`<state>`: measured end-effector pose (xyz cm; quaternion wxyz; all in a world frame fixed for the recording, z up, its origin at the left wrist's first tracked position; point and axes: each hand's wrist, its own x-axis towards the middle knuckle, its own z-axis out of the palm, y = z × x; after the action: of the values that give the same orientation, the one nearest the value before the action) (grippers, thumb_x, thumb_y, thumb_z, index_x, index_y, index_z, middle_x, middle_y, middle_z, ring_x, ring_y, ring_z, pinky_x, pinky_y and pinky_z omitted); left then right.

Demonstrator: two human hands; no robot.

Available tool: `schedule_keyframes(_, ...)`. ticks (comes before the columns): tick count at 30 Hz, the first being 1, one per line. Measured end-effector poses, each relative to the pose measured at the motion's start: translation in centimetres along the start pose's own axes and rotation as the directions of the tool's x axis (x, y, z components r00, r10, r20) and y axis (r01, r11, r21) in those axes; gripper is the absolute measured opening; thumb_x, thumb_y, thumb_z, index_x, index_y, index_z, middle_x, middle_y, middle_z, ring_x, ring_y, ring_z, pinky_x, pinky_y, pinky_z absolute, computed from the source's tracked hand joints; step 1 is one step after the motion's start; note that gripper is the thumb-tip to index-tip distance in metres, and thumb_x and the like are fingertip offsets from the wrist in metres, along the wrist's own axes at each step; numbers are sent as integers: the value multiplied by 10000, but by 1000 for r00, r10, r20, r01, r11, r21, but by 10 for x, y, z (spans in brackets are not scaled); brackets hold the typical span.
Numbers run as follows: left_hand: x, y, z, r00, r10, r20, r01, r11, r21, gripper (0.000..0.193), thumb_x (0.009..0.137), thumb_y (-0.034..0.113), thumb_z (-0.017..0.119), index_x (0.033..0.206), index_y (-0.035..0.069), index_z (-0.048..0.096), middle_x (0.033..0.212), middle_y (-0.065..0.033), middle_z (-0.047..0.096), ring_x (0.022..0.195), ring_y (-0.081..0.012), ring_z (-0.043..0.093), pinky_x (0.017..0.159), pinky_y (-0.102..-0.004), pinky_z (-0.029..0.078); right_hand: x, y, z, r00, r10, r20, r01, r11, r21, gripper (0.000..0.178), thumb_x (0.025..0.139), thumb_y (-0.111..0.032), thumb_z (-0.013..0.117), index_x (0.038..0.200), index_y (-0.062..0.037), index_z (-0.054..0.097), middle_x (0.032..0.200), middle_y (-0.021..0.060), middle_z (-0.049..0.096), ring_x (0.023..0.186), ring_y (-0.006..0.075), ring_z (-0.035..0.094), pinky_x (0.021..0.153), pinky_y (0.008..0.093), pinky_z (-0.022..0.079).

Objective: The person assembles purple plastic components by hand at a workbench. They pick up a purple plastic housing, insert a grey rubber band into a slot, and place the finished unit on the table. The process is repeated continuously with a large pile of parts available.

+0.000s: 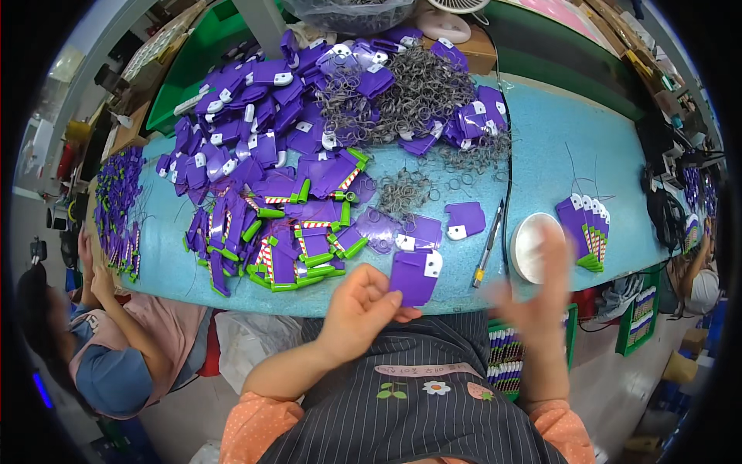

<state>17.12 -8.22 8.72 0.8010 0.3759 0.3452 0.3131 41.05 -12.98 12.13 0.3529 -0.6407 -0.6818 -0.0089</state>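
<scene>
Between the thumb and fingers of my left hand (pixel 359 309) is a flat purple plastic piece (pixel 410 288) with a white corner that has two dark holes. It is held over the table's front edge. My right hand (pixel 545 298) is smeared by motion, so its fingers do not show clearly. It passes in front of a white round bowl (pixel 516 241). Just ahead of my left hand lie more purple pieces, one loose purple piece (pixel 466 220) among them. A craft knife (pixel 489 246) rests between that piece and the bowl.
Purple pieces (pixel 239 116) and grey wire rings (pixel 410 89) are heaped at the back. Purple parts with green edges (pixel 286 247) lie at left, and a fanned stack (pixel 585 232) at right. A black cable (pixel 508 155) crosses the blue table (pixel 572 139). Another person (pixel 131 340) works at left.
</scene>
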Motion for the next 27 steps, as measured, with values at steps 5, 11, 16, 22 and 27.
schedule_keyframes(5, -11, -14, 1, 979, 101, 176, -163, 910, 381, 276, 867, -31, 513, 1114, -37, 391, 1000, -145, 613, 880, -164, 627, 773, -287, 508, 2, -47, 32, 883, -123, 452, -21, 954, 300, 815, 596, -206, 800, 1257, 66, 409, 1094, 197, 490, 956, 349, 527, 790, 391, 452)
schedule_keyframes(11, -20, -18, -21, 982, -24, 189, -56, 911, 409, 413, 894, -15, 457, 1289, -38, 336, 1098, -161, 598, 965, -201, 609, 839, -325, 492, -15, -47, 60, 894, -72, 442, -133, 899, 417, 732, 593, -198, 820, 1193, 44, 477, 1049, 187, 499, 897, 333, 548, 751, 371, 479)
schedule_keyframes(16, -18, -22, -32, 999, 52, 9, -52, 929, 366, 328, 932, 32, 428, 1252, -29, 383, 1085, -145, 592, 921, -180, 622, 806, -299, 509, -29, -47, 66, 929, 10, 370, -159, 913, 375, 771, 578, -186, 829, 1215, 39, 459, 1067, 180, 496, 924, 337, 545, 771, 367, 475)
schedule_keyframes(22, -37, -5, -48, 996, -90, -24, 91, 994, 54, 240, 963, 132, 425, 1137, -33, 426, 1026, -156, 611, 886, -219, 646, 750, -279, 529, 34, -53, 66, 934, -182, 306, 74, 940, 333, 679, 639, -111, 735, 1240, 20, 449, 1175, 192, 490, 1032, 336, 508, 860, 414, 420)
schedule_keyframes(27, -26, -9, -46, 997, -77, 23, 70, 973, 222, 269, 973, 155, 403, 1178, -18, 426, 1055, -147, 604, 852, -198, 646, 709, -266, 519, 113, -59, 134, 884, -411, 226, 450, 878, -164, 339, 690, -81, 557, 1026, -44, 584, 1013, 61, 554, 903, 226, 521, 764, 357, 430)
